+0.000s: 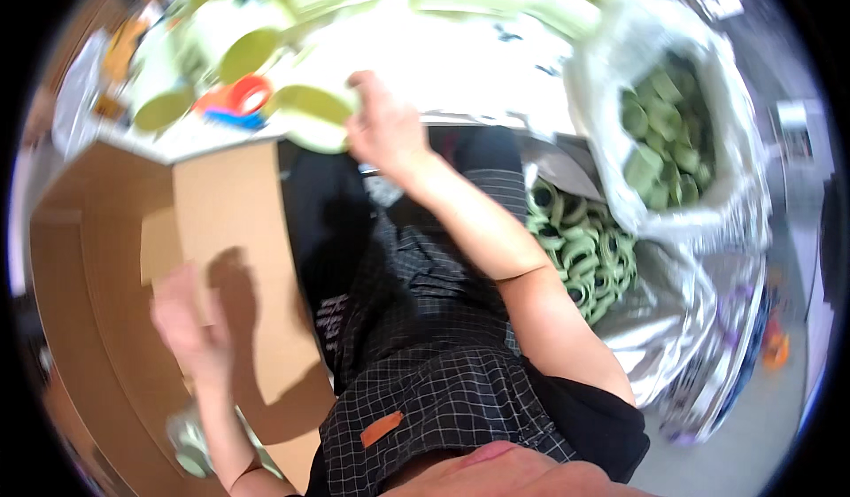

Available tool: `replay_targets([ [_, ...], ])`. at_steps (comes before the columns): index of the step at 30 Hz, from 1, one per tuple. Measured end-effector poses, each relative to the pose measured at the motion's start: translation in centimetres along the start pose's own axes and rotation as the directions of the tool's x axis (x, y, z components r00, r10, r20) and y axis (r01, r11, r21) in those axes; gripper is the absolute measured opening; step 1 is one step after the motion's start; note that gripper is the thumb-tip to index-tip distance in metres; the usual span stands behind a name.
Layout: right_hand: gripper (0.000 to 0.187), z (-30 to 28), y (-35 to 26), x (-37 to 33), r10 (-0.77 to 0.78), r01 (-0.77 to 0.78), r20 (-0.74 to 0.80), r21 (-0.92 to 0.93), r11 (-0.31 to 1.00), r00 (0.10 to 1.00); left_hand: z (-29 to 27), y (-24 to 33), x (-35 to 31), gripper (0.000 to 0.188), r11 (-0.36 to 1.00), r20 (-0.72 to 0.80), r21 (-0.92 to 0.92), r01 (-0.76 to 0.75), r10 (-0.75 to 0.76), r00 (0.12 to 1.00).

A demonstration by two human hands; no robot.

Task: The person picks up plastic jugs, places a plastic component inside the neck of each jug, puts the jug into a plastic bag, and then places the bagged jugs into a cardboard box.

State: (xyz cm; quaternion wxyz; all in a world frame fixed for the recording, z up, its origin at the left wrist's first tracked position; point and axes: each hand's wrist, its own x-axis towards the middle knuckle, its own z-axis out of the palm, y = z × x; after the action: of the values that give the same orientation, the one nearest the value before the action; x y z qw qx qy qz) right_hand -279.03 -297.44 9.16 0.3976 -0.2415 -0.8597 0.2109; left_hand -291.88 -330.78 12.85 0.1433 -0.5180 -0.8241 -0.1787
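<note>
My right hand [387,134] is at the table's near edge, its fingers closed on the side of a pale green cup-shaped piece [312,118]. The piece is tilted so its darker green mouth shows. My left hand [190,324], blurred by motion, hangs over a large open cardboard box [232,196] on the left. Its thumb stands apart from the fingers and nothing shows between them. Beside the held piece, an orange-red tape-like ring [251,95] and a blue item [235,119] lie on the table.
More pale green cylindrical pieces [243,46] stand along the table's far left. To the right, a clear plastic bag [598,99] holds several green cups [664,125]. Below it lies a heap of green rings [589,262]. Green pieces [190,444] show deep in the box.
</note>
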Motion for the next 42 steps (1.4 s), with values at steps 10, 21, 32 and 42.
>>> replay_targets([
  [10, 0.047, -25.4, 14.1, -6.2, 0.591, -0.596, -0.222, 0.051, 0.801, 0.775, 3.9, 7.8, 13.5, 0.039, 0.918, 0.121, -0.319, -0.237, 0.288, 0.950],
  [21, 0.062, -41.2, 39.1, -13.2, 0.420, -0.886, -0.789, -0.332, 0.324, 0.449, 10.9, 17.5, 13.1, 0.048, -0.438, 0.673, -0.722, 0.535, -0.267, 0.690],
  [32, 0.071, -20.6, 14.3, -13.2, 0.354, -0.141, -0.282, 0.571, 0.809, 0.892, 13.5, 22.2, 10.8, 0.044, -0.491, 0.787, -0.564, 0.664, -0.076, 0.612],
  [42, 0.062, -18.5, 11.1, -16.4, 0.741, -0.371, -0.050, 0.842, 0.393, 0.670, 5.1, 24.4, 9.4, 0.040, 0.506, 0.042, -0.862, -0.014, 0.099, 0.994],
])
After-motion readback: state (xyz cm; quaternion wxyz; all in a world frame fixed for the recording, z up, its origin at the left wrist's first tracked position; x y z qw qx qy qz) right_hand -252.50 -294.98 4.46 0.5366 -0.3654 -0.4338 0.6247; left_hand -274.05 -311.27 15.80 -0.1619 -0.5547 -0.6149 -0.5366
